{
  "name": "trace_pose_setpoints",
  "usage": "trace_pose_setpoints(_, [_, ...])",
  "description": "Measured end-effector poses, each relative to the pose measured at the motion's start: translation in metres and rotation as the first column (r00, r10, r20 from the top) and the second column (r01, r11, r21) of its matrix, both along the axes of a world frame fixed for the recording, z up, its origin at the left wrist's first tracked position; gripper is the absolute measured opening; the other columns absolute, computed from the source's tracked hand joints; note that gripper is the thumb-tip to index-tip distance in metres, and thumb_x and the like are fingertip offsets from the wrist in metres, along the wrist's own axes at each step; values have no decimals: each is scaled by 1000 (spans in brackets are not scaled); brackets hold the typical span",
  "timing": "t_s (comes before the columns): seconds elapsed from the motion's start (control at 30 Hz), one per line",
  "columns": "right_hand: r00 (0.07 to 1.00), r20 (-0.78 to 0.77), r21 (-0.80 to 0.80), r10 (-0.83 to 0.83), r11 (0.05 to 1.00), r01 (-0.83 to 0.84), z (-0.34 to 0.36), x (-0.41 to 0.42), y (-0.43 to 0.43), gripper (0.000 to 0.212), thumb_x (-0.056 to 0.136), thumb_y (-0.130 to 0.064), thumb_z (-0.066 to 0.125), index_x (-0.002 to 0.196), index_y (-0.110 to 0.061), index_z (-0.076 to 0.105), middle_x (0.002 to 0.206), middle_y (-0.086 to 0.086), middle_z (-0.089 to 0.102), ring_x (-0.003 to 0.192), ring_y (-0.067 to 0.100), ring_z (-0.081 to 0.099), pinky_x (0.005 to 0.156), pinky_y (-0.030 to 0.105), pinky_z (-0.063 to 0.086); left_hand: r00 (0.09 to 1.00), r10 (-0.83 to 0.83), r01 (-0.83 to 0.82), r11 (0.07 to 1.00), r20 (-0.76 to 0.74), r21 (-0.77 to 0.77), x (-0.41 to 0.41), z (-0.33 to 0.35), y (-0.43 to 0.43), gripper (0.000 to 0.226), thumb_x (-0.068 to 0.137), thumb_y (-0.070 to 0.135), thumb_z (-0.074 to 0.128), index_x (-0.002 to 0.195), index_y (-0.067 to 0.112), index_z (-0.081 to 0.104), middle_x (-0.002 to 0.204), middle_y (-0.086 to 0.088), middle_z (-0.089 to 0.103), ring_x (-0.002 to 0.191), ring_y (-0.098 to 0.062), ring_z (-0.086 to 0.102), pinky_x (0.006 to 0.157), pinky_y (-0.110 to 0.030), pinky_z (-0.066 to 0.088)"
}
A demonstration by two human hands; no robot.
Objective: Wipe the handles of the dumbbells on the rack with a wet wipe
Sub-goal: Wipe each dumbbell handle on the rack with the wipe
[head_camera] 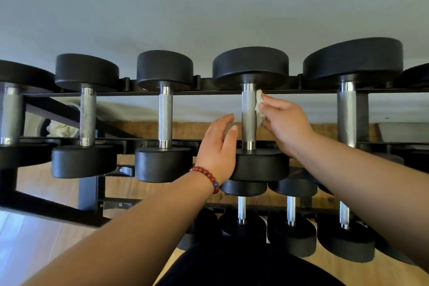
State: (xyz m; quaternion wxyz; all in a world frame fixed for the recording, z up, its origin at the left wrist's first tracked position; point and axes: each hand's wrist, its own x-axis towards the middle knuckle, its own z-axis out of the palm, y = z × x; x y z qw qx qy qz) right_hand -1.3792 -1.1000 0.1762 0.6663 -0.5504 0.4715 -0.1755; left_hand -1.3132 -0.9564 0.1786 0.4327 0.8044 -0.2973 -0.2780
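Note:
Several black dumbbells with knurled steel handles lie across the top tier of a black rack (69, 94). My right hand (284, 121) pinches a crumpled white wet wipe (258, 105) against the right side of one dumbbell's handle (248, 116). To the left of that handle, my left hand (218, 148) is held with fingers straight and relaxed, over the dumbbell's near head (262, 165). It holds nothing, and I cannot tell whether it touches the head. A red bead bracelet circles the left wrist.
Neighbouring handles stand at the left (165, 118) and right (347, 114) of the one under the wipe. Smaller dumbbells (291, 223) fill the lower tier. A grey wall rises behind the rack, and wood flooring shows below it.

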Motion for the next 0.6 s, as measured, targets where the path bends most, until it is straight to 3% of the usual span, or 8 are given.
trace_pose_setpoints(0.23, [999, 12, -29, -30, 999, 31, 1, 3, 6, 33, 91, -19, 65, 124, -22, 62, 124, -4, 63, 116, 13, 58, 104, 38, 45, 1000, -4, 4, 1000, 3, 4, 1, 0, 0, 37, 103, 27, 37, 138, 21, 47, 137, 7, 48, 122, 2, 39, 102, -16, 28])
trace_pose_setpoints(0.43, [989, 24, -14, -144, 989, 144, 8, 12, 2, 22, 91, -17, 66, 111, -25, 69, 100, -14, 64, 107, 12, 61, 101, 37, 48, 1000, -8, 8, 1000, -6, 3, 0, 0, 0, 37, 103, 27, 36, 137, 22, 48, 138, 7, 49, 121, 3, 39, 99, -13, 28])
trace_pose_setpoints(0.6, [994, 28, -1, -105, 994, 105, 4, 1, 6, 19, 90, -13, 66, 99, -29, 70, 108, -6, 69, 106, 14, 64, 99, 39, 50, 1000, -4, 4, 1000, 0, 0, 0, -2, 0, 36, 103, 26, 36, 137, 22, 48, 137, 8, 49, 121, 2, 40, 97, -8, 27])
